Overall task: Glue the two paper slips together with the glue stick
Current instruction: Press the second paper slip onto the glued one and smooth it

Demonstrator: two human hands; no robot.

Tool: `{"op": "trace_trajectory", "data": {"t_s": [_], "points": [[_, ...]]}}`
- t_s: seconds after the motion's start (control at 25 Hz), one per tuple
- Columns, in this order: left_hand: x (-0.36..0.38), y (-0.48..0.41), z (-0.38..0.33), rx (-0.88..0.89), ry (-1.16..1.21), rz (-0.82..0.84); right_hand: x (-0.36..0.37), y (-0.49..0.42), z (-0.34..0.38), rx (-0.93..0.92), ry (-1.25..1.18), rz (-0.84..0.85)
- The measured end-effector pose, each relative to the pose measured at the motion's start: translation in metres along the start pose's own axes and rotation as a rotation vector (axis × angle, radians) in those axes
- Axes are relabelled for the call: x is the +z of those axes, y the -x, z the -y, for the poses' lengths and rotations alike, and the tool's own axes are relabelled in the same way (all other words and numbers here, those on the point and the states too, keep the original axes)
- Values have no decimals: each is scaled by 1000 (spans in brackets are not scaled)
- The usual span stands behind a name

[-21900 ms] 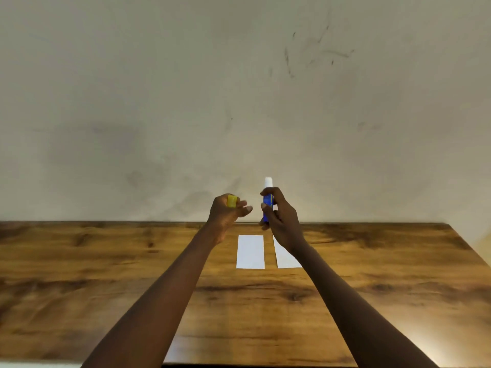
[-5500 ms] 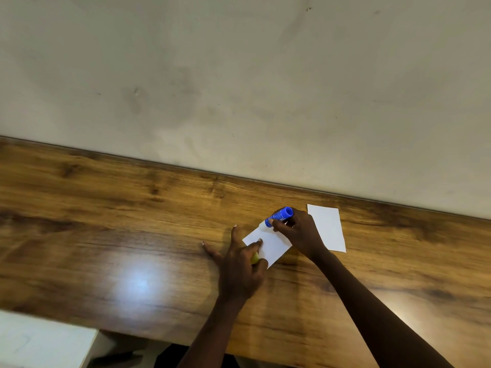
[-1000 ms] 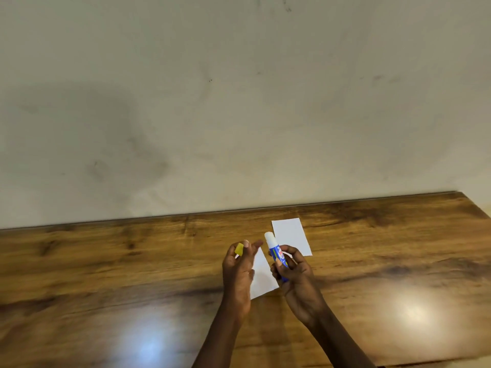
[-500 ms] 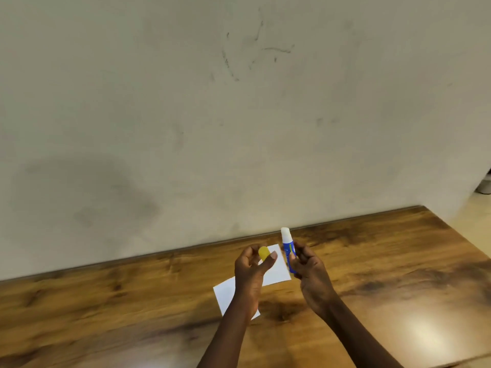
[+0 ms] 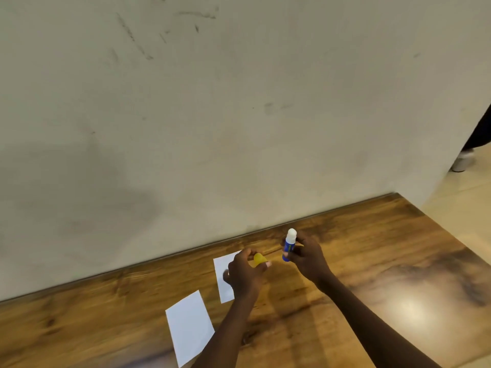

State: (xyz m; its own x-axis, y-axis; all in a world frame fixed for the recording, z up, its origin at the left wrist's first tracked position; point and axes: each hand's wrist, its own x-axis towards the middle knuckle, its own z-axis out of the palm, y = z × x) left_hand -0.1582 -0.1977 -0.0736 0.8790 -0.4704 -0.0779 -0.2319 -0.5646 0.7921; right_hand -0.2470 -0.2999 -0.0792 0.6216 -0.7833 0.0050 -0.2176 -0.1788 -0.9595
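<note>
Two white paper slips lie apart on the wooden table. The near slip is fully visible at lower left; the far slip is partly hidden behind my left hand. My left hand pinches the yellow glue cap between thumb and fingers, held above the table. My right hand grips the blue glue stick upright, its white glue tip exposed at the top. Cap and stick are a short gap apart.
A plain scuffed wall rises directly behind the table's far edge. The table's right edge drops to a tiled floor, where a person's leg and white shoe stand at far right.
The view swung left and up, so both slips now sit at lower left. My hands have drifted slightly further apart, still holding the cap and the uncapped glue stick above the table.
</note>
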Motion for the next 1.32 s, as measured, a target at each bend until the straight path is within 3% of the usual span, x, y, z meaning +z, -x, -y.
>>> {"op": "trace_trajectory", "data": {"t_s": [0.2,0.64,0.88,0.96,1.04,1.16,1.24,1.32], "points": [[19,-22,8,109,-222,60,4,-18,-17,-42,141,-6],[28,-31,16,166,-263,45,8,-22,-37,-95,295,27],[24,-33,19,150,-273,99,-1,-18,-37,-49,234,28],[19,-31,21,134,-252,99,-4,-8,-36,-26,99,-21],[9,-26,26,134,-182,71,-4,6,-32,-6,-30,-185],[-12,-18,40,139,-90,1,13,27,-23,10,5,-457],[-31,-12,51,118,-65,-43,38,37,-11,14,78,-480],[-50,-7,62,89,-93,-61,67,44,-1,57,167,-374]]}}
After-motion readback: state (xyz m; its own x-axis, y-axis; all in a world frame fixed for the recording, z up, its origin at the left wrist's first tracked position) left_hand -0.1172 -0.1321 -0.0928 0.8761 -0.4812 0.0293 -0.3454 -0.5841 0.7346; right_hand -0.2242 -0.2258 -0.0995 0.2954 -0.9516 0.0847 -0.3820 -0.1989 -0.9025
